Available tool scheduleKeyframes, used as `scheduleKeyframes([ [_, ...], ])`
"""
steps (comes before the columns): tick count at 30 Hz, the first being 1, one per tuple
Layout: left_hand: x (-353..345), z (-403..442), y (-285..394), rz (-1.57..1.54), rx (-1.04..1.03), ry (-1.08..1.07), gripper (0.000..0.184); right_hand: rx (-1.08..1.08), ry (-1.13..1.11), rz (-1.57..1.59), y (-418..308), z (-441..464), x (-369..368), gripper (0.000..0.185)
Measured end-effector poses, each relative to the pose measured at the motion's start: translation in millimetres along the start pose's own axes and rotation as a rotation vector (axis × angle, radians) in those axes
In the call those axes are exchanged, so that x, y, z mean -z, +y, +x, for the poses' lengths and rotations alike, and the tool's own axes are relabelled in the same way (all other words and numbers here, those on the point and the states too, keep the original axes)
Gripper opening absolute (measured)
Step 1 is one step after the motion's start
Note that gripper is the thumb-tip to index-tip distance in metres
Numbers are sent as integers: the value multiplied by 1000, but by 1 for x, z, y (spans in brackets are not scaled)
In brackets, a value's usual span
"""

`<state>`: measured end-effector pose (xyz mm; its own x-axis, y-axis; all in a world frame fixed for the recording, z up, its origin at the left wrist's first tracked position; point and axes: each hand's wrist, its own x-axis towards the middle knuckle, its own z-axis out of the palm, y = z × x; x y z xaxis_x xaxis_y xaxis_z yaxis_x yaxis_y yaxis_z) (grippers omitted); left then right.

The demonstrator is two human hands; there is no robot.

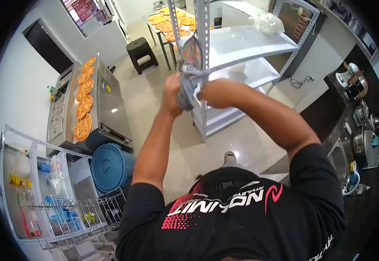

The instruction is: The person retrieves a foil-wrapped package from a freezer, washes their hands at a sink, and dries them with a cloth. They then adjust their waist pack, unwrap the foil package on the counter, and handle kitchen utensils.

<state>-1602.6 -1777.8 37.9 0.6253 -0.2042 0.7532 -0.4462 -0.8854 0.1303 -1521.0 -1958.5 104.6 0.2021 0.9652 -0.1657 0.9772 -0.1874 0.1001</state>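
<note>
A grey cloth (185, 93) is bunched up in front of an upright perforated post (201, 35) of the metal shelf. My left hand (171, 95) is closed around the cloth's left side. On the other side of the post, my right hand (219, 93) is closed, with its fingers at the cloth's right edge; its fingertips are partly hidden. Just above the hands hangs a greyish patterned cloth or bag (191, 53) with orange and pink spots. Whether it is one piece with the grey cloth, I cannot tell.
White shelf boards (246, 41) extend right of the post, with a clear plastic bag (268, 24) on top. Pizzas (84, 106) line a steel counter at left, and several more cover a back table. A black stool (141, 54) and blue lidded bin (111, 167) stand on the floor.
</note>
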Motion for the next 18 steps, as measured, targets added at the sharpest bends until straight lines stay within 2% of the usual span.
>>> scheduleKeyframes([
  [2, -4, -25, 20, -887, 572, 213, 44, -226, 58, 201, 4, -44, 19, 22],
  [3, -2, -23, 16, -879, 567, 223, 44, -338, 117, 231, 4, -51, 38, 25],
  [4, 0, -20, 13, -985, 367, 231, 48, -453, 173, 265, 3, -56, 50, 28],
  [5, 2, -19, 11, -1088, 166, 231, 52, -454, 174, 264, 1, -52, 45, 28],
  [7, 2, -12, 9, -1276, -256, 221, 60, -266, 1197, 1141, -8, -30, 22, 42],
  [8, -4, -10, 17, -1281, -253, 221, 60, -167, 1255, 1127, -28, -5, 2, 48],
  [9, -16, -6, 31, -1324, -93, 333, 62, -67, 1307, 1117, -51, 15, -19, 55],
  [10, -27, 1, 45, -1353, 63, 444, 65, -65, 1307, 1121, -60, 21, -29, 55],
  [12, -37, 16, 55, -1377, 363, 663, 75, 258, 1132, 835, -70, 33, -38, 63],
  [13, -33, 25, 52, -1367, 346, 665, 75, 274, 1140, 826, -72, 37, -34, 63],
  [17, -28, 40, 63, -1414, 368, 248, 82, 56, 1192, 841, -87, 27, -44, 75],
  [18, -25, 45, 63, -1416, 367, 247, 82, -2, 1207, 843, -90, 25, -45, 78],
])
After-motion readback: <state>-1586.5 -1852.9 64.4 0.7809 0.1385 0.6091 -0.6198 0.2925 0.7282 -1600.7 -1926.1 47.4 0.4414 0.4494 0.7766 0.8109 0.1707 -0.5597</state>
